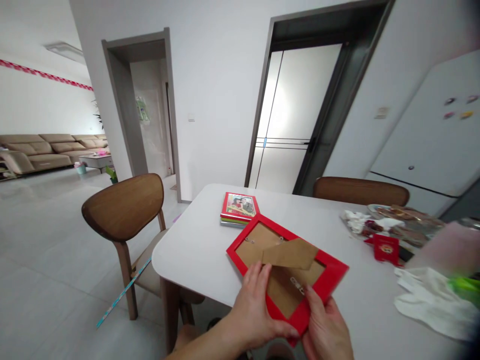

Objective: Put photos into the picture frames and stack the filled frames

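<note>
In the head view, the left hand (255, 305) and the right hand (326, 327) are both curled around the lower edges of a red picture frame (281, 275), gripping it just above the table at bottom centre, its back facing up. The left thumb lies on the backing, and the right fingers are mostly hidden beneath the frame. A brown cardboard backing board (281, 285) sits inside the frame, with its easel flap (290, 253) folded out and small metal clips (297, 286) showing along the edges. Whether a photo lies inside cannot be told. Upper left of it, on the white table (191, 237), a stack of frames (240, 207) has a photo showing in the top red one. To the right lie a red packet (386, 248), crumpled plastic wrapping (397, 225) and white gloves (431, 302). Nothing lies between the hands and the frame. Wooden chairs (123, 207) stand at the table, a refrigerator (423, 135) fills the right edge, and a beige sofa (48, 152) sits far upper left.
</note>
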`<state>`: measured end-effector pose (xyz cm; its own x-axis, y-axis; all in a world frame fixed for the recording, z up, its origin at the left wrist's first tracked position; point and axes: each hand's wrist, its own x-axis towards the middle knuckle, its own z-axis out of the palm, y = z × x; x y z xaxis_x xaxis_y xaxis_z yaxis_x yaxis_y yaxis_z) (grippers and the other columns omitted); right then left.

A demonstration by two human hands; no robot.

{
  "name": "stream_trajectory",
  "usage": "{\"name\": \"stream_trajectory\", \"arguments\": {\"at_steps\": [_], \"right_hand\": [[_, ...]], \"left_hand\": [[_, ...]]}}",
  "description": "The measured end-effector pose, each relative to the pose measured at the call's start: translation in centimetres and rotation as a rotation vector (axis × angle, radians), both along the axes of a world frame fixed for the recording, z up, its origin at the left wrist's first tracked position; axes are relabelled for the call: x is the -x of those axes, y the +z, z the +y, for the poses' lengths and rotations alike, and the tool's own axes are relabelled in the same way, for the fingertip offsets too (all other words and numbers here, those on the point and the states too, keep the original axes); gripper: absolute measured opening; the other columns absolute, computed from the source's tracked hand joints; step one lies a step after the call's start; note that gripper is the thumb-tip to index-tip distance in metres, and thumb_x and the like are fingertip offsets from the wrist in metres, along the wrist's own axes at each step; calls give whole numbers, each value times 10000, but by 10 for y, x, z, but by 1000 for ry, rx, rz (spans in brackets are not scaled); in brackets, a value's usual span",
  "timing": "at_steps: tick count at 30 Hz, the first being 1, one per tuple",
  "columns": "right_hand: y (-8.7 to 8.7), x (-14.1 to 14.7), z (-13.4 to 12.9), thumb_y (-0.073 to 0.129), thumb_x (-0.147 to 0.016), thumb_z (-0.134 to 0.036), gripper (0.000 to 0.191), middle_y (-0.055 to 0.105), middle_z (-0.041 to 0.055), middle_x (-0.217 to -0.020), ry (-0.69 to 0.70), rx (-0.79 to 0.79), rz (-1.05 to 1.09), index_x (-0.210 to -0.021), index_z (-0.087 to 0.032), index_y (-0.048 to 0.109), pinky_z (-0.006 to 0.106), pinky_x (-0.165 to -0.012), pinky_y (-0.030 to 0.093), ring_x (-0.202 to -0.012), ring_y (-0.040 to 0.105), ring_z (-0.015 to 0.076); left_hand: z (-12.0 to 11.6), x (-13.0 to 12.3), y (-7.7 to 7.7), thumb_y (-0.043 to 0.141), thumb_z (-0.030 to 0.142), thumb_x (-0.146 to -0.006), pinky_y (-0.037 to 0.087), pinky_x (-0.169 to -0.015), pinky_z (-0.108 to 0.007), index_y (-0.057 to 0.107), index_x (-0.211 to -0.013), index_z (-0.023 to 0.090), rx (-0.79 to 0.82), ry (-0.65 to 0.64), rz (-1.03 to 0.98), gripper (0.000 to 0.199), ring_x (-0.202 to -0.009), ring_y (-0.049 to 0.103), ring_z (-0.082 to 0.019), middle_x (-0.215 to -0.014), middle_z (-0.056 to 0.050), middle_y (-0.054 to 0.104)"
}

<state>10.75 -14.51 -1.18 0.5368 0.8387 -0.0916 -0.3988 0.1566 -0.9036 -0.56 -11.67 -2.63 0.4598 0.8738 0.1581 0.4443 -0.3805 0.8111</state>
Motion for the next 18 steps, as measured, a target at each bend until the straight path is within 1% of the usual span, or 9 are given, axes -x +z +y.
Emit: {"name": "stream_trajectory", "arguments": {"at_steps": [3, 6, 8, 10, 12, 14, 15, 17, 18], "right_hand": [[-14, 11, -18, 610, -617, -369, 535, 653, -14, -840, 127, 3, 135, -1109, -229, 451, 271, -628, 494, -706, 614, 162], [-24, 15, -32, 598, -632, -394, 385, 658, -2, -853, 302, 17, 234, -972, -223, 536, 290, -651, 497, -799, 605, 188], [-31, 18, -38, 608, -626, -396, 307, 665, 16, -819, 416, 54, 309, -859, -200, 572, 303, -674, 492, -807, 606, 195], [-39, 22, -42, 630, -610, -386, 280, 668, 36, -745, 516, 129, 363, -778, -169, 575, 303, -664, 486, -743, 619, 190], [-46, 28, -43, 638, -608, -378, 276, 661, 50, -700, 582, 198, 372, -739, -146, 563, 284, -629, 479, -674, 623, 172], [-46, 35, -44, 623, -626, -382, 281, 653, 58, -711, 647, 247, 316, -749, -138, 557, 265, -594, 469, -639, 618, 154], [-43, 37, -45, 604, -645, -390, 288, 649, 62, -728, 698, 250, 241, -774, -136, 562, 267, -584, 466, -628, 613, 151], [-31, 37, -42, 558, -682, -401, 299, 642, 68, -766, 805, 174, -30, -834, -144, 579, 292, -594, 465, -637, 605, 159], [-22, 34, -39, 541, -696, -394, 289, 638, 68, -797, 821, 81, -226, -855, -157, 590, 310, -627, 463, -674, 600, 170]], "left_hand": [[-17, 11, 2, 750, 460, -407, 152, -1002, -498, 213, -1297, 165, -2, -39, 123, 1081, -1254, 81, -320, -1383, -164, 83], [-25, 26, 9, 722, 463, -444, 153, -960, -556, 245, -1283, 204, -27, -85, 288, 1000, -1248, 64, -346, -1385, -163, 74], [-24, 37, 13, 716, 431, -458, 172, -940, -568, 271, -1268, 219, -57, -128, 400, 949, -1240, 111, -355, -1376, -165, 128], [-17, 49, 14, 712, 371, -473, 202, -924, -565, 305, -1246, 226, -114, -156, 491, 885, -1225, 181, -352, -1360, -165, 190], [-9, 60, 12, 704, 289, -481, 219, -926, -545, 353, -1214, 220, -182, -144, 549, 816, -1212, 225, -340, -1344, -155, 236], [0, 69, 7, 678, 210, -497, 240, -938, -499, 394, -1181, 210, -222, -106, 563, 740, -1201, 259, -317, -1328, -134, 275], [3, 74, 5, 658, 178, -510, 254, -942, -471, 413, -1165, 207, -228, -91, 558, 700, -1195, 276, -303, -1320, -122, 292], [7, 79, 1, 621, 143, -537, 273, -945, -426, 437, -1145, 204, -228, -78, 542, 639, -1187, 298, -278, -1304, -104, 321], [8, 81, 0, 613, 143, -546, 281, -943, -408, 447, -1137, 204, -228, -74, 534, 616, -1184, 305, -268, -1298, -99, 329]]}}
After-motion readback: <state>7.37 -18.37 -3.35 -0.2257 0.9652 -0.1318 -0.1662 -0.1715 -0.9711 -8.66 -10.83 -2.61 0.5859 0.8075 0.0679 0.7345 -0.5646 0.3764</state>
